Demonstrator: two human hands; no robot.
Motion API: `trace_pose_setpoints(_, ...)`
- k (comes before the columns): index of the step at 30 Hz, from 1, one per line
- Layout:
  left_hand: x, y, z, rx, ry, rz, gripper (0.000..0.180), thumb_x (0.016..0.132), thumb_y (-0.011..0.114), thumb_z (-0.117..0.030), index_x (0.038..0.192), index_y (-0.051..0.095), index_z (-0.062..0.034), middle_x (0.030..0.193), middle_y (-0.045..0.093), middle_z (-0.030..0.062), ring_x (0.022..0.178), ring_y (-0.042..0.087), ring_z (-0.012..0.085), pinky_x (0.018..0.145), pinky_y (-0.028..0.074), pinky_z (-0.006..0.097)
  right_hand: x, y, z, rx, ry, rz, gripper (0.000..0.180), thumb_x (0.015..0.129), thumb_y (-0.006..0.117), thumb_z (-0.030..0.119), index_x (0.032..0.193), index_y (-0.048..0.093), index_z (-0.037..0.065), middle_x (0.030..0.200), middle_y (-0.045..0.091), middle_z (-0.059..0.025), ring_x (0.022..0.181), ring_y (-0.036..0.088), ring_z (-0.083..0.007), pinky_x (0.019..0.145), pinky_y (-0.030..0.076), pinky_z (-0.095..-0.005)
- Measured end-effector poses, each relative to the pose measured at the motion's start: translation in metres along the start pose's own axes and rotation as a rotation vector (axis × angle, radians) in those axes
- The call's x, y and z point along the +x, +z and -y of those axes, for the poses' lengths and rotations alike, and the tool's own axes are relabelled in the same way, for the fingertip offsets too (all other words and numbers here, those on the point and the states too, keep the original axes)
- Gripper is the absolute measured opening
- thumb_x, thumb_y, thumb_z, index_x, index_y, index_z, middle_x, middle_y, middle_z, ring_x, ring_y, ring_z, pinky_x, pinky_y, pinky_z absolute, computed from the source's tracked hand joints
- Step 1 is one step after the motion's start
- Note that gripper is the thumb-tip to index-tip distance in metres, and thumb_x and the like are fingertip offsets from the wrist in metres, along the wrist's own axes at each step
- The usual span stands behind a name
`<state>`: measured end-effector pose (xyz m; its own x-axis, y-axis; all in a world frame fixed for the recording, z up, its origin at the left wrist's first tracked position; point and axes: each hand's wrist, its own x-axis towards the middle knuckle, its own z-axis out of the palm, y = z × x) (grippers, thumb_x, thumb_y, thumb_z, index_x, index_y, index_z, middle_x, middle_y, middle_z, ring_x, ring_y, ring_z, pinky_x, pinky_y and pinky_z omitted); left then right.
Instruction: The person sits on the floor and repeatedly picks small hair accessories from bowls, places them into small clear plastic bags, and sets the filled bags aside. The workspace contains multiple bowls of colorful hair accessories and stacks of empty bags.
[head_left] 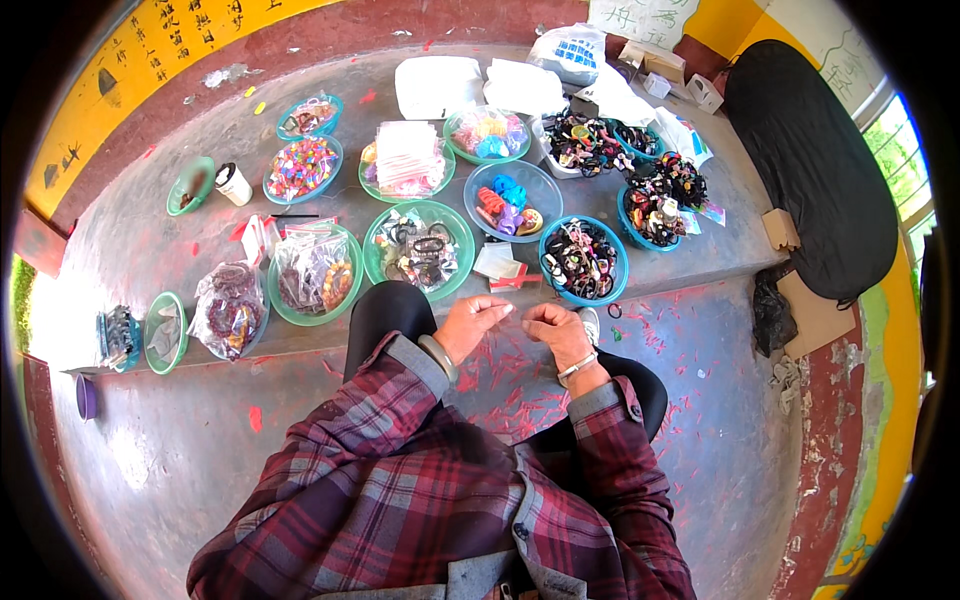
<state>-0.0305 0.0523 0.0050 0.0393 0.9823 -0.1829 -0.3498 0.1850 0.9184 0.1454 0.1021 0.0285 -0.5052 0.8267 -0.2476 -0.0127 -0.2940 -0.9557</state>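
Observation:
My left hand [474,326] is raised over the gap between my knees, thumb and fingers pinched together. Just across from it, my right hand [558,334] pinches too, its fingertips a short way from the left ones. Whatever they hold is too small to make out. Beyond the hands, on the raised ledge, lie a few white and red card packets [500,264]. To their left stands a green bowl [470,250] of bagged dark hair ties. On their right is a blue basket [586,301] heaped with dark and coloured hair ties.
Several more bowls line the grey ledge [345,85], one a clear bowl [474,222] with bright scrunchies. A white cup [234,186] stands at the left. Red scraps [500,390] litter the floor. A black oval cover [815,170] leans at the right.

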Motion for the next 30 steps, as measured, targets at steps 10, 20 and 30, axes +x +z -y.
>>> trace_pose_setpoints(10, -0.003, 0.003, -0.008, -0.075, -0.013, -0.024, 0.015, 0.081, 0.061, -0.014, 0.089, 0.06, -0.0007, 0.079, 0.06, 0.0009, 0.068, 0.053, 0.0065, 0.062, 0.043, 0.02, 0.001, -0.004, -0.005, -0.169, 0.105, 0.073, 0.013, 0.074, 0.065, 0.01, 0.082, 0.063, -0.001, 0.072, 0.06, -0.0004, 0.065, 0.053, -0.0075, 0.062, 0.042, -0.0207)
trace_pose_setpoints(20, 0.001, 0.006, -0.003, -0.103, 0.039, 0.069, 0.026, 0.078, 0.065, -0.014, 0.098, 0.052, -0.0021, 0.088, 0.054, 0.0021, 0.078, 0.052, 0.0087, 0.07, 0.044, 0.023, 0.003, -0.005, -0.007, -0.227, -0.015, -0.026, 0.014, 0.07, 0.07, 0.007, 0.069, 0.058, 0.0, 0.064, 0.056, 0.0006, 0.059, 0.049, -0.0056, 0.053, 0.039, -0.0202)
trace_pose_setpoints(30, 0.002, 0.01, 0.007, 0.142, 0.1, 0.087, 0.029, 0.082, 0.061, -0.017, 0.102, 0.05, 0.0, 0.09, 0.055, 0.0034, 0.083, 0.052, 0.0095, 0.075, 0.045, 0.024, -0.003, 0.012, -0.002, -0.88, -0.37, -0.329, 0.021, 0.064, 0.07, 0.015, 0.066, 0.054, 0.003, 0.06, 0.054, -0.0076, 0.055, 0.053, -0.0201, 0.049, 0.041, -0.0314)
